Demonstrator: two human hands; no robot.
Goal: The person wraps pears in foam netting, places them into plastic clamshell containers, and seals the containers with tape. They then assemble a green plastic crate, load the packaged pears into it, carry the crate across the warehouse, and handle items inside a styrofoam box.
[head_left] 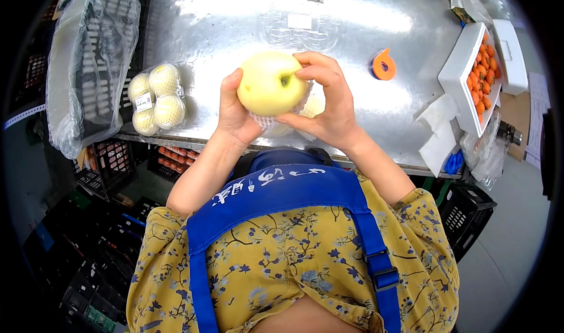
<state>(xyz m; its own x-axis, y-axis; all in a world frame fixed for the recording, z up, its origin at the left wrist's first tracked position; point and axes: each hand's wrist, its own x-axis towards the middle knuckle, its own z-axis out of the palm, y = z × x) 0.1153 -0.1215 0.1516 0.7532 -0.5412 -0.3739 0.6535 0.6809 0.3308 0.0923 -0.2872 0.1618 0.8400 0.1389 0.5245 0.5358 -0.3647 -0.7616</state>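
Note:
Between my two hands, above the near edge of the metal table, is a pale yellow apple (264, 80) with its stem hollow facing right and a small brown mark on its skin. My left hand (235, 110) is closed around its left side and underside. My right hand (332, 98) grips it from the right with curved fingers and thumb. A white foam net (264, 121) shows beneath the apple, by my left fingers. More netted fruit (314, 106) lies below, partly hidden by my right hand.
A labelled pack of netted fruit (158, 100) sits at left beside a plastic-lined crate (88, 69). A clear plastic tray (299, 36) lies beyond my hands. An orange tape dispenser (384, 66) is right of them. A white foam box (455, 69) of orange fruit stands far right.

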